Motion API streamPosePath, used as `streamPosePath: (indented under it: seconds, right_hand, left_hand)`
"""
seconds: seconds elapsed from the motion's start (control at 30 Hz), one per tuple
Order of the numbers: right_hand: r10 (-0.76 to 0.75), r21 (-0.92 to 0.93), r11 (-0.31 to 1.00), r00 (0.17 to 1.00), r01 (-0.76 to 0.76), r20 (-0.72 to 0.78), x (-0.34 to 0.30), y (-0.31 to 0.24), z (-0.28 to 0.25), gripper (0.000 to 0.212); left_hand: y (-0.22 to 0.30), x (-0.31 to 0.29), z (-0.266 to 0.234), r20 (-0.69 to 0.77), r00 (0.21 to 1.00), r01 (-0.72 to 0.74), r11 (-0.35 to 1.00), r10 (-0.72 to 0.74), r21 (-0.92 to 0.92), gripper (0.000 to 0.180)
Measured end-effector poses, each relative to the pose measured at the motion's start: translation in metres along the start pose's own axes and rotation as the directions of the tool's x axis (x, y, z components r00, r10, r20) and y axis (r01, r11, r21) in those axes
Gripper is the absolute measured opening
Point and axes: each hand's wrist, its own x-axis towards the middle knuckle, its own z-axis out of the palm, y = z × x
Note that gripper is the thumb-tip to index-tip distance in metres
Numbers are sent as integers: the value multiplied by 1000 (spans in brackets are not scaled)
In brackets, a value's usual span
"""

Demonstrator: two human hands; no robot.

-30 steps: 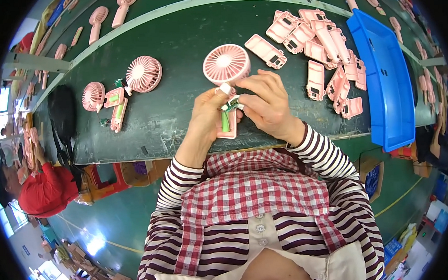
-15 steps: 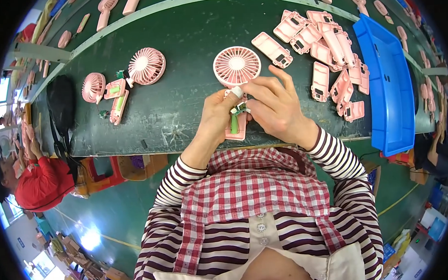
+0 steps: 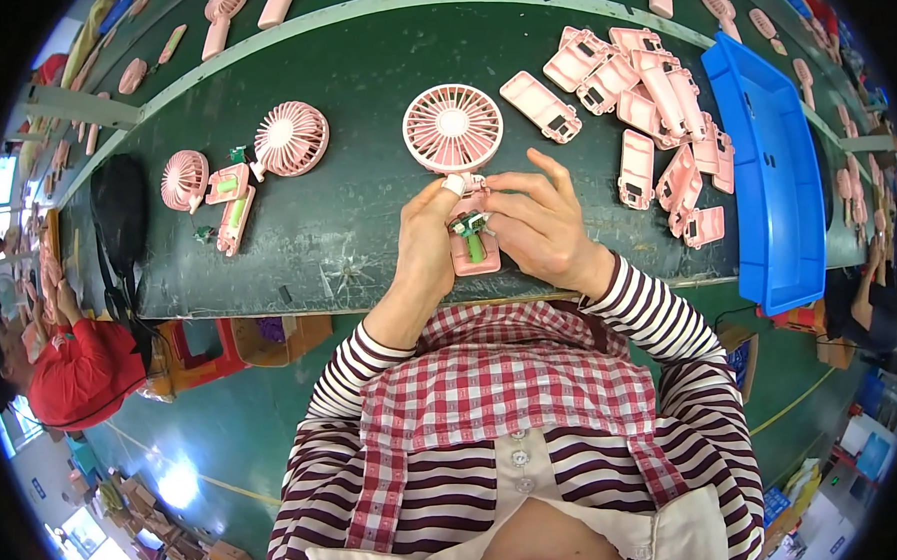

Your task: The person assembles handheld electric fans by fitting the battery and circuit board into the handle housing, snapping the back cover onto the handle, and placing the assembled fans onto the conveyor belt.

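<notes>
A pink hand-held fan lies on the dark green table [image 3: 359, 74], its round head [image 3: 453, 128] pointing away from me. Its open pink handle shell [image 3: 475, 256] shows a green battery and a small green circuit board. My left hand [image 3: 428, 233] grips the handle's left side, thumb up near the fan's neck. My right hand [image 3: 536, 221] holds the handle's right side, with fingertips on the circuit board.
A heap of pink handle shells [image 3: 651, 101] lies at the right, beside a blue tray [image 3: 769, 166]. Two more partly built pink fans [image 3: 253, 158] lie at the left, near a black bag [image 3: 120, 209]. A person in red [image 3: 62, 367] is at the far left.
The fan and both hands sit a little further right and lower in the picture as my head shifted. My fingers have closed in on the circuit board.
</notes>
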Motion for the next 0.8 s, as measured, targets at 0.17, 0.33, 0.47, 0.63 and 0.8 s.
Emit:
streamPosePath:
  seconds: [0.17, 0.33, 0.47, 0.63, 0.8]
  right_hand:
    - [16, 36, 999, 999, -17, 39, 3, 3, -1, 17]
    - [156, 168, 974, 987, -150, -24, 6, 4, -3, 18]
    - [193, 255, 945, 979, -205, 71, 13, 9, -9, 17]
    - [252, 325, 901, 957, -286, 141, 17, 13, -13, 17]
    - [230, 318, 913, 967, -255, 112, 19, 14, -9, 17]
  left_hand:
    - [-3, 3, -3, 18, 1000, 14, 1000, -13, -6, 22]
    - [-2, 5, -11, 110, 993, 37, 999, -40, 32, 22]
    - [2, 4, -16, 181, 977, 115, 993, -111, -9, 27]
    - [10, -1, -14, 256, 955, 160, 987, -148, -26, 32]
    - [7, 0, -17, 306, 939, 175, 984, -158, -30, 34]
